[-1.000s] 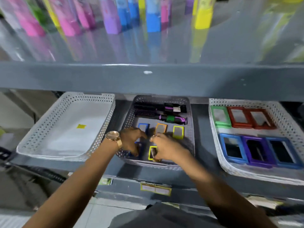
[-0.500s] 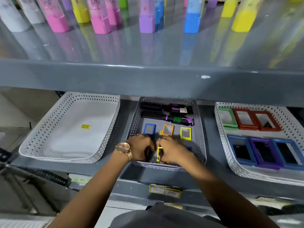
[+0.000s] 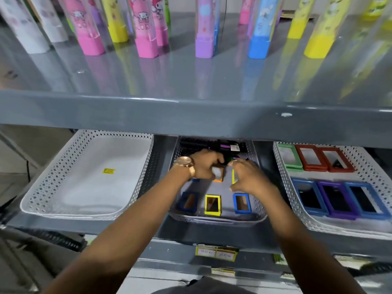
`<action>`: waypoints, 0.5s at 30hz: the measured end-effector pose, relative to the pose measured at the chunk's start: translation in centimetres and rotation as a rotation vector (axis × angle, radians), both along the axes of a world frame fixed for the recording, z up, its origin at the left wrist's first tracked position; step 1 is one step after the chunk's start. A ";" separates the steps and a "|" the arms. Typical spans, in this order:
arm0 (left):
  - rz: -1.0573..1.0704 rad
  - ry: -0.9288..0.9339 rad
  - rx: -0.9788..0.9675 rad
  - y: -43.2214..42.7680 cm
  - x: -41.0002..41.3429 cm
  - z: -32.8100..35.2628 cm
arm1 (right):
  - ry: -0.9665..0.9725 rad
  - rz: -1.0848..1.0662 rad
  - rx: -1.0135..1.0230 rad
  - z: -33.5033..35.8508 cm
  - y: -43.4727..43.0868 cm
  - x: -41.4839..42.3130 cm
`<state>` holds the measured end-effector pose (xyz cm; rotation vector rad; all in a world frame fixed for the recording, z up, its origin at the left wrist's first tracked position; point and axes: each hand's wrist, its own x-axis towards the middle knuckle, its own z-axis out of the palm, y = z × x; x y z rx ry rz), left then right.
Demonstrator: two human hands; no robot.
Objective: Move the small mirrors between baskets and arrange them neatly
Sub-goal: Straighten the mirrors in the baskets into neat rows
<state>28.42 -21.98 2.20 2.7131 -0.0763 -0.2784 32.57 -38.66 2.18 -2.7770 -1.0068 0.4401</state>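
From the head camera we see the left hand (image 3: 203, 165) pinching the orange mirror (image 3: 218, 174) at its left edge in the grey basket (image 3: 259, 211), back row, long axis running away from us. The right hand (image 3: 247, 177) hovers open and empty just right of it, over a yellow mirror (image 3: 233, 176). The left is nearer. The white basket (image 3: 135, 177) lies well left.

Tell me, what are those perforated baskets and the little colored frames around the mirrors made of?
The white basket and grey basket look like molded plastic: thin walls pierced with regular holes, rounded rims, a slightly glossy finish. The small mirror frames, such as the yellow one and the blue one, also look like plastic: bright, uniform color, chunky edges. Inside is a reflective surface; glass or film, I cannot tell.
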 end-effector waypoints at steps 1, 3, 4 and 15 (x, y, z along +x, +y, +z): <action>-0.029 0.023 0.020 -0.5 0.8 -0.5 | -0.038 -0.013 -0.018 -0.2 -0.1 0.5; -0.067 0.072 0.045 -1.1 1.8 -1.2 | -0.061 -0.020 -0.038 -0.7 -0.3 1.4; -0.079 0.074 0.047 -1.1 2.2 -1.5 | -0.054 -0.006 -0.046 -0.8 -0.3 1.7; -0.095 0.031 0.036 -1.2 3.2 -3.6 | -0.025 0.114 -0.163 -1.5 -0.4 2.7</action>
